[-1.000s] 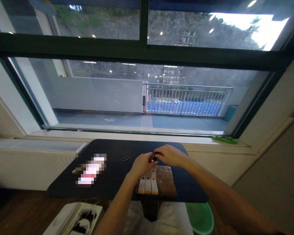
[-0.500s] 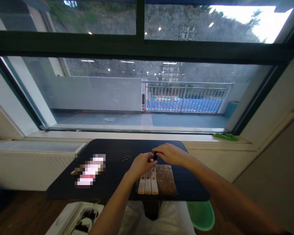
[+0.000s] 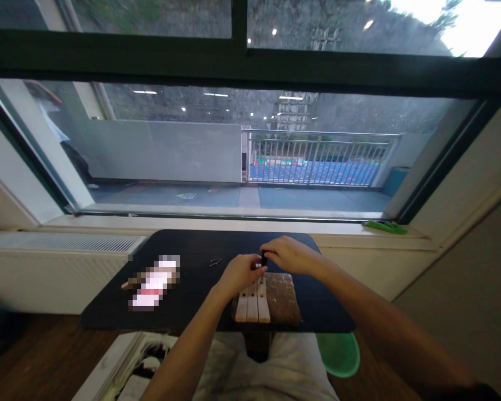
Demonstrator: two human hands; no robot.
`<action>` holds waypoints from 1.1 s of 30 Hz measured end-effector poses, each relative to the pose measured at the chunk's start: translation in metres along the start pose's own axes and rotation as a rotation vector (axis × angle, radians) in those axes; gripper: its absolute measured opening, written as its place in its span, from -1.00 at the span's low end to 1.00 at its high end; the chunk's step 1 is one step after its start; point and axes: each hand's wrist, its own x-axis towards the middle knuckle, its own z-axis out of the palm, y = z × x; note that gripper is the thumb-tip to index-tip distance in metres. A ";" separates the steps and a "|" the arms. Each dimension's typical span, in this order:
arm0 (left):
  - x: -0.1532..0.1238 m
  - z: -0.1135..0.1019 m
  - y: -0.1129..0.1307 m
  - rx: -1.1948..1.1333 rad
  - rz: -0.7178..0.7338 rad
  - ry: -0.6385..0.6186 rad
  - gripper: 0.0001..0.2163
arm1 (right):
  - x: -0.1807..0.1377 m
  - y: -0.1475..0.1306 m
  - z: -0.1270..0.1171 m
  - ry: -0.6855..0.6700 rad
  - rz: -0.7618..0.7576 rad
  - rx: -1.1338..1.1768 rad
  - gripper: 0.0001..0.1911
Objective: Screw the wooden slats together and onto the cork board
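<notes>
Pale strips (image 3: 253, 306) reach under curled left hand (image 3: 241, 271), its hold unclear; right hand (image 3: 290, 255) alongside grips dark tool (image 3: 264, 258).

The left fingers (image 3: 254, 272) partly hide the far ends of pale strips (image 3: 253, 308); the right fingers (image 3: 271, 250) cover most of a black object (image 3: 264, 259) (its kind cannot be told). Pixelation blurs an item (image 3: 156, 281) on the desk (image 3: 192, 306); thin metal pieces (image 3: 215, 262) are too small to identify. The bottom edge cuts off the white box (image 3: 108, 356).
</notes>
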 end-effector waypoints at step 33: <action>-0.008 0.002 0.012 0.072 0.014 -0.040 -0.74 | -0.025 -0.004 0.069 0.479 0.181 0.618 -0.53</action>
